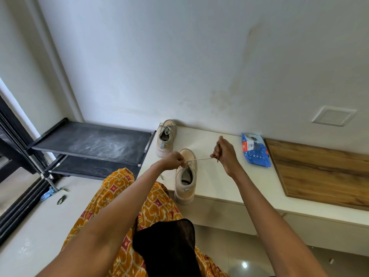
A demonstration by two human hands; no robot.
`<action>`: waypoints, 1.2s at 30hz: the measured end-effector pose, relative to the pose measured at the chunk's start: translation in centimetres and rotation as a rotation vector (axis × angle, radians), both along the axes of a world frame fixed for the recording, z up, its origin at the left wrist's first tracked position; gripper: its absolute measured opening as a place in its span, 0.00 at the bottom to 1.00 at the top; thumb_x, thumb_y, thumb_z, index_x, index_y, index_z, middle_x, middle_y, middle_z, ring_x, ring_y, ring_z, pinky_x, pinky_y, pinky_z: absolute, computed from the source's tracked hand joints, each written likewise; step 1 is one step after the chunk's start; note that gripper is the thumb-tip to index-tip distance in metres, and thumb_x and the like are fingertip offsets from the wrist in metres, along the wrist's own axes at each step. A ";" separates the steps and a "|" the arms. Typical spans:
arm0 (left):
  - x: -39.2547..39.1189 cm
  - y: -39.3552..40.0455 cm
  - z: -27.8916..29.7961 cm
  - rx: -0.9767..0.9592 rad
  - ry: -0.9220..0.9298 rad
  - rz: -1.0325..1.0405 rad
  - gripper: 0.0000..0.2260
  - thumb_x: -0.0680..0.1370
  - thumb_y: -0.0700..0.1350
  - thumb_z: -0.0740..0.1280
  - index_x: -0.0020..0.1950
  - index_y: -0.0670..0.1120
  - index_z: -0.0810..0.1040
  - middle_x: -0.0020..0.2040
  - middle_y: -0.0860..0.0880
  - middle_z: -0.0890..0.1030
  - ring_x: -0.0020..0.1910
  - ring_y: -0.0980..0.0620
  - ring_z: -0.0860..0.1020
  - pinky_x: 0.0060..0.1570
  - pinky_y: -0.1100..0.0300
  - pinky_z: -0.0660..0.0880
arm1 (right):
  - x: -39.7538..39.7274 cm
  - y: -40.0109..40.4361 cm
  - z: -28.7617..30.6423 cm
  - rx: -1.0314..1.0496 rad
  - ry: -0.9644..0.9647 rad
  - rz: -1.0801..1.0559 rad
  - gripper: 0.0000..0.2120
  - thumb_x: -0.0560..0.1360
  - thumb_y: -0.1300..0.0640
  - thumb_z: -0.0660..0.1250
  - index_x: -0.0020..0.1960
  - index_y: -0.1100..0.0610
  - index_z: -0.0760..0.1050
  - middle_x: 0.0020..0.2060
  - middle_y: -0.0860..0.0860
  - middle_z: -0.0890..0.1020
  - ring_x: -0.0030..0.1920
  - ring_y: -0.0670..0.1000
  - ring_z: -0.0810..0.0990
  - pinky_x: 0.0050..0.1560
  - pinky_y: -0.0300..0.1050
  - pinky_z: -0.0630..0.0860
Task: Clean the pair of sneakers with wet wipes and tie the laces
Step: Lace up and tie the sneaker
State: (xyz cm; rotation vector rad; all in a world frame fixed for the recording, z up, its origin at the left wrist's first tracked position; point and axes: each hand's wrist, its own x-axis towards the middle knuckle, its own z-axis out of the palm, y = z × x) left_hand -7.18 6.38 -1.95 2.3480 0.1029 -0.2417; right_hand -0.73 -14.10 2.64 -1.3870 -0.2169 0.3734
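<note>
The near beige canvas sneaker (185,176) stands upright at the front edge of the white table (219,176), heel toward the person — placed so, it seems, to keep the eyelets within easy reach. The left hand (173,160) pinches one end of the pale lace (199,159) right at the shoe's tongue, fingers curled tight around it. The right hand (225,154), out at three o'clock from the shoe, grips the other end and holds it taut, likely to cinch the first crossing before a bow is formed. The second beige sneaker (166,136) rests at eleven o'clock against the wall, its laces apparently already tied. The blue pack of wet wipes (255,149) lies at two o'clock beside a wood-grain board (319,172) — set aside, suggesting wiping is finished. A black two-tier rack (89,144) stands at nine o'clock.
</note>
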 end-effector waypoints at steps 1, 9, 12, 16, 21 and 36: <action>0.0 0.0 -0.1 -0.012 0.004 0.011 0.10 0.79 0.43 0.63 0.52 0.38 0.80 0.43 0.47 0.79 0.34 0.58 0.73 0.31 0.67 0.69 | -0.4 0.2 -0.1 -0.185 -0.120 0.070 0.13 0.82 0.53 0.56 0.41 0.57 0.69 0.29 0.51 0.69 0.26 0.45 0.68 0.34 0.42 0.76; -0.3 -0.3 -0.5 -0.120 0.011 0.100 0.08 0.79 0.42 0.64 0.50 0.40 0.80 0.42 0.47 0.80 0.33 0.56 0.75 0.30 0.66 0.70 | -2.5 2.1 -3.6 -0.871 -0.714 0.419 0.09 0.75 0.59 0.68 0.53 0.57 0.82 0.48 0.52 0.82 0.47 0.47 0.79 0.47 0.34 0.71; -0.4 -0.2 -0.6 -0.170 0.006 0.113 0.07 0.79 0.41 0.64 0.49 0.40 0.80 0.41 0.47 0.80 0.32 0.57 0.74 0.28 0.68 0.70 | -2.8 2.7 -4.3 -0.872 -0.707 0.281 0.07 0.74 0.58 0.68 0.51 0.55 0.83 0.49 0.51 0.84 0.49 0.50 0.81 0.51 0.42 0.75; -0.5 0.1 -0.6 -0.192 0.019 0.076 0.07 0.77 0.43 0.67 0.49 0.40 0.81 0.42 0.46 0.80 0.32 0.57 0.75 0.30 0.67 0.71 | -3.4 3.3 -5.0 -0.860 -0.641 0.139 0.06 0.74 0.56 0.68 0.47 0.53 0.83 0.46 0.48 0.85 0.47 0.48 0.82 0.49 0.45 0.78; -0.3 0.0 -0.7 -0.043 -0.060 0.022 0.07 0.74 0.44 0.71 0.46 0.40 0.81 0.42 0.43 0.82 0.30 0.57 0.76 0.29 0.66 0.73 | -3.4 3.4 -5.2 -0.839 -0.608 0.152 0.04 0.73 0.56 0.68 0.46 0.53 0.81 0.45 0.48 0.84 0.47 0.47 0.81 0.48 0.46 0.78; -1.0 -2.2 -2.2 0.138 -0.320 0.243 0.06 0.73 0.47 0.66 0.48 0.49 0.76 0.44 0.52 0.79 0.43 0.51 0.77 0.41 0.55 0.76 | -0.7 4.4 -3.9 -0.793 -0.200 0.311 0.12 0.78 0.59 0.60 0.56 0.57 0.80 0.52 0.53 0.82 0.53 0.51 0.80 0.57 0.47 0.76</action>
